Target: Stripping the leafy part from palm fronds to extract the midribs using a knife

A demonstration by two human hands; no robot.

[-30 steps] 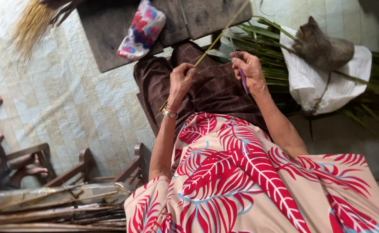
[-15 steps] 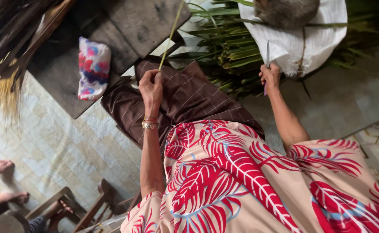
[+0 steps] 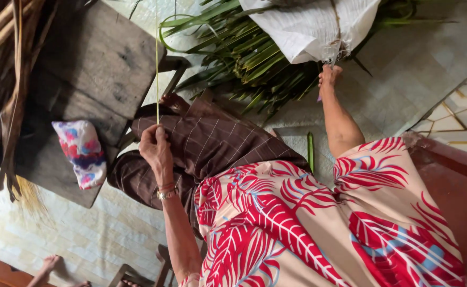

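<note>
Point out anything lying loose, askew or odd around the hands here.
One green leaf strip lies alone on the floor mat beside the right forearm, apart from the heap of green fronds. The left hand pinches a thin leaf rib; the right hand reaches to the white sack. Nothing looks spilled or damaged.

Cream top [image 3: 308, 223] with red leaf print; brown checked sarong [image 3: 212, 143]; gold wristwatch [image 3: 166, 194].

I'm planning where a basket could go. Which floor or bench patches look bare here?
Free: the wooden bench top above the floral pouch, and the patterned floor right of the right hand. Crowded: the green leaf pile under the white sack.
</note>
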